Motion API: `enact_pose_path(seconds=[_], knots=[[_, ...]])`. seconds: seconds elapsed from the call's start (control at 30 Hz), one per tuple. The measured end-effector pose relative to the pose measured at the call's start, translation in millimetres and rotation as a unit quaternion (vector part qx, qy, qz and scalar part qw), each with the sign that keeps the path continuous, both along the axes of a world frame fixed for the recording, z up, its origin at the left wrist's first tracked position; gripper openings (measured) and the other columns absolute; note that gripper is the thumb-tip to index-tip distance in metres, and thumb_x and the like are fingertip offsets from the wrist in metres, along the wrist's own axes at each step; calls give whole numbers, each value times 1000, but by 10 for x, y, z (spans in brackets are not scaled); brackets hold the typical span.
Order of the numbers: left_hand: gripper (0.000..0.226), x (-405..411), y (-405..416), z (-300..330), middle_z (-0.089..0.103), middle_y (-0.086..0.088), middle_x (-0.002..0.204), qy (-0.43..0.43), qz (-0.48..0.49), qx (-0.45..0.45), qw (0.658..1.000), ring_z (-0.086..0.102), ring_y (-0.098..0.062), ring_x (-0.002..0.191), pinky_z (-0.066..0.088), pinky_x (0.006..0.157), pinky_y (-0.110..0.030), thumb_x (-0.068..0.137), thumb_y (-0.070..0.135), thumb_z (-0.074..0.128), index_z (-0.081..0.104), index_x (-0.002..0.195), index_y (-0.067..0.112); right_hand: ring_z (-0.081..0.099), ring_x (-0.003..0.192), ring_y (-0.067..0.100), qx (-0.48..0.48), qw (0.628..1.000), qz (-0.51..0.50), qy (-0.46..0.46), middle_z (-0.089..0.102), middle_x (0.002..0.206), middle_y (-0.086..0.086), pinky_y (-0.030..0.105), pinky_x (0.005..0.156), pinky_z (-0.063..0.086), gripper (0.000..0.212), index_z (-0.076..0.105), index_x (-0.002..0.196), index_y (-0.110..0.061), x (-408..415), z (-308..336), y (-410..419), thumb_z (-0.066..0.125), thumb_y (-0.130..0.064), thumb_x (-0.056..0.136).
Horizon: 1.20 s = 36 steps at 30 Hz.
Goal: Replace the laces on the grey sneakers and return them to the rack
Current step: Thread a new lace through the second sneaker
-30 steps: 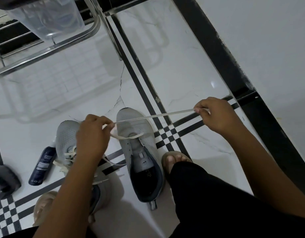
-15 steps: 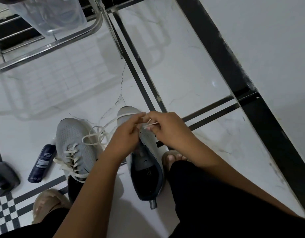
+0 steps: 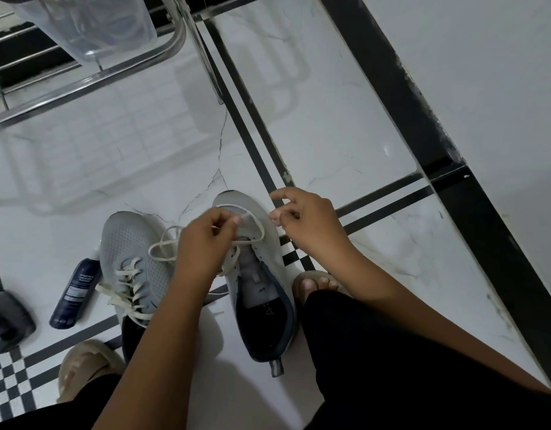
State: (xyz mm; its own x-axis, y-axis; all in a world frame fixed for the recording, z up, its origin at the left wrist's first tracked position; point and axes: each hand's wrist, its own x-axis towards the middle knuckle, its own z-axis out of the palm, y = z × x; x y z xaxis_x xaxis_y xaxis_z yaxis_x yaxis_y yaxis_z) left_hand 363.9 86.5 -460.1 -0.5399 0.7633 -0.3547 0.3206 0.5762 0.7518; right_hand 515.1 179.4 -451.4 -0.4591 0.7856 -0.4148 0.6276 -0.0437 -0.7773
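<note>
Two grey sneakers stand side by side on the floor. The left sneaker (image 3: 128, 243) is laced with a cream lace. On the right sneaker (image 3: 268, 252) only the eyelets nearest the toe are threaded, and its cream lace (image 3: 258, 225) lies in slack loops over the toe. My left hand (image 3: 203, 246) hovers over that sneaker's front and pinches the lace between thumb and fingers. My right hand (image 3: 305, 221) sits just right of the toe with its fingers loosely curled, and I see no lace in it.
A dark blue spray bottle (image 3: 75, 293) lies left of the sneakers, with a dark object (image 3: 4, 321) beyond it. A metal rack (image 3: 81, 82) holding a clear plastic container (image 3: 91, 26) stands at top left. My sandalled feet (image 3: 317, 282) flank the shoes. A black skirting (image 3: 423, 119) edges the wall.
A second ago the lace was pulled taut between my hands. They met over the right sneaker's toe, then my right hand let go and moved right. The lace is now slack.
</note>
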Motion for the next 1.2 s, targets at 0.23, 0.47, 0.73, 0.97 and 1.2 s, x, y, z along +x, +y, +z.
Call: enact_pose_path(seconds=[0.23,0.47,0.73,0.97,1.2], knots=[[12,-623,-138,338,51,17,80,240,277,133,921,50,-1,75,40,74,-24,95,32,43,54,89,33,64,97,22,-87,974,168,-126,67,107,7,37,85,53,38,65,108,-8,-121,-150,-226,67,-38,85],[14,20,-29,-206,66,-1,98,153,-92,-118,977,61,-22,90,41,73,-28,89,28,60,72,91,20,64,104,26,-75,979,133,-138,70,111,12,38,92,52,26,71,109,-7,-155,-335,-251,59,-10,87],[15,139,-93,-435,63,-1,81,121,-76,-160,977,60,-19,73,41,61,-28,84,29,62,64,71,23,62,111,14,-174,982,29,-67,69,117,3,25,100,46,30,69,118,-12,-8,-467,-222,65,-12,88],[15,245,-31,-477,62,-2,97,197,-114,-171,959,59,-24,91,47,75,-38,89,33,61,74,89,25,61,113,14,-162,984,29,-67,68,120,3,27,102,45,30,68,119,-13,9,-486,-225,64,-12,89],[17,426,-51,-494,63,-2,93,124,61,-157,978,59,-25,90,46,84,-45,90,32,58,69,85,21,61,114,14,-155,985,35,-66,68,120,3,24,101,44,29,68,118,-13,-2,-492,-246,62,-11,90]])
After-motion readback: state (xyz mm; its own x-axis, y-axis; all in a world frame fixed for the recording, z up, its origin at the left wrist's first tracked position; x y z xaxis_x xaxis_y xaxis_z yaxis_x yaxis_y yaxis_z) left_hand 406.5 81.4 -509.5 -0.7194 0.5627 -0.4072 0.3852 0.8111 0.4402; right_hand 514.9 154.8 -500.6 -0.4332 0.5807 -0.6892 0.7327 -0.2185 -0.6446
